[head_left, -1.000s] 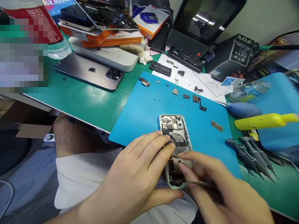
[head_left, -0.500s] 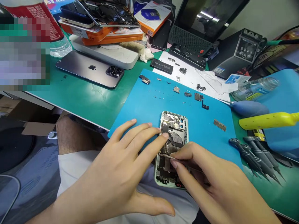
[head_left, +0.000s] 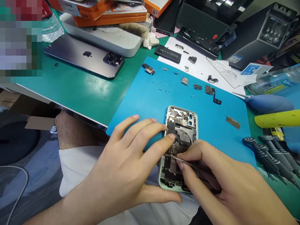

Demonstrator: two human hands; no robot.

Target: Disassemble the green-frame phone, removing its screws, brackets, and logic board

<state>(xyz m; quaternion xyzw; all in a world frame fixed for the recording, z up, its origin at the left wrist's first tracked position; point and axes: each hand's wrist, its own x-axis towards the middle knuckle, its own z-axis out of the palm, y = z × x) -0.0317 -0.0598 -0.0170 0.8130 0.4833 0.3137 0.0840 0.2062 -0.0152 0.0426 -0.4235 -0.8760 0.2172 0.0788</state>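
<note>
On the mat (head_left: 145, 97), left hand (head_left: 124, 175) steadies the phone (head_left: 180, 147), fingers flat, holding nothing; right hand (head_left: 225, 187) pinches tweezers (head_left: 187, 162) at 3 o'clock; a slip could tear a flex.

Two bare hands in view — left hand (head_left: 122, 175) and right hand (head_left: 225, 187). One opened phone housing (head_left: 179, 147). One intact phone (head_left: 84, 57), face down. One loose battery (head_left: 168, 53). One pair of tweezers (head_left: 187, 162). Screwdrivers (head_left: 272, 153) — at least three, remainder cropped.

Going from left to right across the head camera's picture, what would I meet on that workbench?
Dark phone lying face down → left hand → opened phone → right hand holding tweezers → screwdrivers.
</note>
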